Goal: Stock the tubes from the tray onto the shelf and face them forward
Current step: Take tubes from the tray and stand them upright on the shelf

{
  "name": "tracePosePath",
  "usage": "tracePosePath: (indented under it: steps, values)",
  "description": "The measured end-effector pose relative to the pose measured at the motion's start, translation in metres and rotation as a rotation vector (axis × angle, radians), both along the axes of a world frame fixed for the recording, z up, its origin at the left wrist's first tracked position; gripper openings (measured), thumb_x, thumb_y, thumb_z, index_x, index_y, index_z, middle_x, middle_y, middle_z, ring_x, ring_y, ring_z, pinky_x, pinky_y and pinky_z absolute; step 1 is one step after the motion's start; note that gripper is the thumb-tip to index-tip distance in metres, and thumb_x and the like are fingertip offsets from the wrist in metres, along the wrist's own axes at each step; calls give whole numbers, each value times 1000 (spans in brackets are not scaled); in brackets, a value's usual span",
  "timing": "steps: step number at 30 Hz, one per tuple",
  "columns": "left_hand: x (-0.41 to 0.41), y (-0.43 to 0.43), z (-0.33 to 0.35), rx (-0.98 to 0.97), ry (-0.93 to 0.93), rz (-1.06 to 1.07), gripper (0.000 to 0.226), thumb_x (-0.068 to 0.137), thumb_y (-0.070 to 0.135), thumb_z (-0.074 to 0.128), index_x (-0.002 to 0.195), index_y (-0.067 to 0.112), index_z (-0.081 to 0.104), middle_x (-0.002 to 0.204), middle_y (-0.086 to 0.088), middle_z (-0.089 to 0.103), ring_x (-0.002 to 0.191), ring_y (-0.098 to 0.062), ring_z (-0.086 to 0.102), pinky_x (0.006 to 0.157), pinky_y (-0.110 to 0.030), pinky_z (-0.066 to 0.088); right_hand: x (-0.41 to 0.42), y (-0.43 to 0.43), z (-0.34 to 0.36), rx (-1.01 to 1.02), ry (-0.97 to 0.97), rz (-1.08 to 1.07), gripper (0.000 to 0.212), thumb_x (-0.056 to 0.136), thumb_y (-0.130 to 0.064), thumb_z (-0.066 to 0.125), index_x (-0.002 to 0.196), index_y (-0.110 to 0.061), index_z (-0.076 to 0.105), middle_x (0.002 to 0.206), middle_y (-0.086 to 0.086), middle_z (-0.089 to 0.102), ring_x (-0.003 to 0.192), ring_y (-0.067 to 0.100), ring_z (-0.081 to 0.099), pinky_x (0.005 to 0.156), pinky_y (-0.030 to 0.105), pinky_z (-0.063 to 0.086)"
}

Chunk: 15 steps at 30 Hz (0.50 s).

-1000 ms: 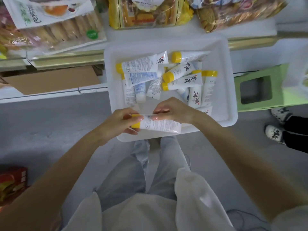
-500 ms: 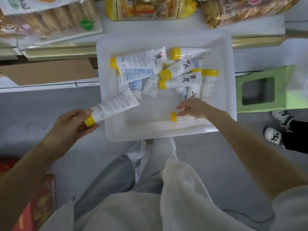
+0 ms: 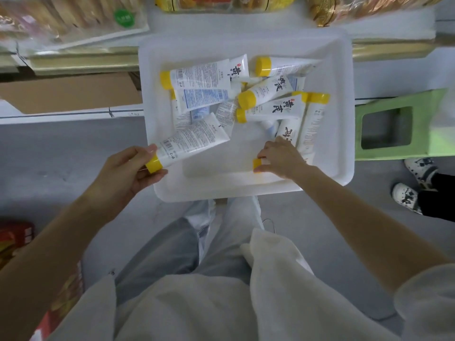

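A white tray (image 3: 246,190) in front of my knees holds several white tubes with yellow caps (image 3: 270,109), piled toward its far side. My left hand (image 3: 130,173) grips one white tube (image 3: 192,141) at its yellow cap end, over the tray's near left corner, barcode side up. My right hand (image 3: 283,157) lies on another tube (image 3: 257,165) on the tray floor, fingers curled over it; only its yellow cap shows. A shelf edge (image 3: 81,62) runs behind the tray.
Bagged snacks (image 3: 73,18) fill the shelf at the top. A brown cardboard sheet (image 3: 69,92) lies on the lower left shelf. A green box (image 3: 398,126) stands right of the tray, another person's shoes (image 3: 408,193) beyond it. Red packs (image 3: 14,237) sit far left.
My left hand has carried its tube back right, over the tray's left corner. My right hand stays on the tube on the tray floor.
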State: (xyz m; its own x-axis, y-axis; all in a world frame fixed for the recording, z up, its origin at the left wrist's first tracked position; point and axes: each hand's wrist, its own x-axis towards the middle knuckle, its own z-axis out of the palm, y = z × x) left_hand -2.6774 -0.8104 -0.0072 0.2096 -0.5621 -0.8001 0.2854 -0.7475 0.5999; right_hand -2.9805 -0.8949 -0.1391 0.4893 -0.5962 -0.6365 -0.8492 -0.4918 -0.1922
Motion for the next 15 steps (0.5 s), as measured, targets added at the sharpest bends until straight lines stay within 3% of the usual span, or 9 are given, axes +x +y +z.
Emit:
tracePosePath:
  steps: [4,7,11,15]
  values:
    - [-2,1,0,-6,17,3,20,96,20,50,95,5,62,91,-1,75,78,-14,71,66,-17,54,1,0,-2,-28,21,11,49,86,-57,55,117,-19,61,114,2,58,111,26,43,93,33,31]
    - [-3,3,0,-20,29,6,20,96,20,50,95,3,61,93,-2,74,80,-14,71,67,-17,55,2,2,5,110,-81,-203,46,86,-51,60,116,-17,57,103,3,57,113,25,41,92,33,27]
    - [-6,0,-1,-31,82,77,21,95,18,50,97,0,60,96,-6,73,82,-16,70,67,-17,55,7,-10,37,277,-382,-553,33,89,-37,62,112,-15,55,102,-2,56,102,17,51,84,27,35]
    - [-16,-12,14,-37,266,104,26,92,23,52,97,4,68,96,-10,73,80,-14,71,65,-17,55,30,-34,99,202,-772,-792,19,95,-22,56,113,-21,59,91,4,57,75,6,49,72,18,39]
